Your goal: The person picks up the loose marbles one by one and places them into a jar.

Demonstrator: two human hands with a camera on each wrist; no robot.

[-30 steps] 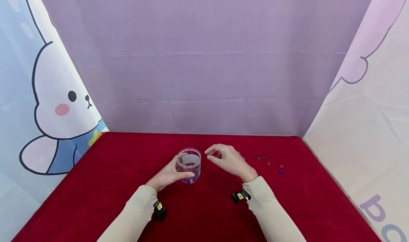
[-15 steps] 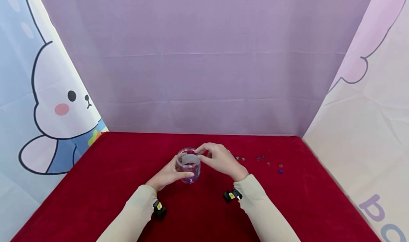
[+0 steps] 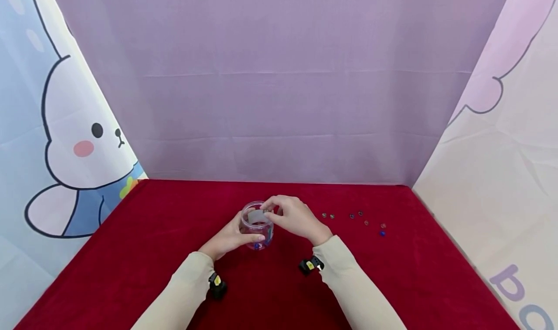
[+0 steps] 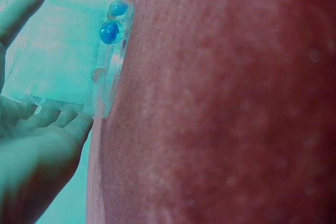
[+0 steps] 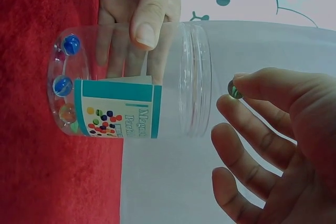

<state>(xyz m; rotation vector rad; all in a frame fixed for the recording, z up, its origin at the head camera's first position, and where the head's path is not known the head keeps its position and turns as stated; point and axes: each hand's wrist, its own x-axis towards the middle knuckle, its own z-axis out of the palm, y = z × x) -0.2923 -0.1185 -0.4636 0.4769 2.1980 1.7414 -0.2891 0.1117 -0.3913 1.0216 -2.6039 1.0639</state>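
Note:
A clear plastic jar [image 3: 257, 229] with a teal-and-white label [image 5: 119, 109] stands lidless, its mouth up. My left hand [image 3: 231, 235] grips it round the side, thumb in front and fingers behind. Several glass marbles lie at its bottom, among them a blue marble [image 5: 63, 85] and an orange one [image 5: 67, 113]. Between thumb and forefinger, my right hand [image 3: 296, 217] pinches a green-striped marble [image 5: 234, 89] right at the jar's mouth. The other right-hand fingers are loosely bent. In the left wrist view, a blue swirled marble [image 4: 111, 32] shows through the jar wall.
Several loose marbles lie on the red cloth [image 3: 174, 233] to the right, including a blue marble [image 3: 382, 233] and a greenish one [image 3: 324, 215]. A purple curtain [image 3: 279, 87] rises behind the table, with printed cloth panels at both sides.
My right hand has moved left, carrying the pinched marble from beside the jar to over its rim. Two marbles on the cloth have come into full view. The left hand and jar stay put.

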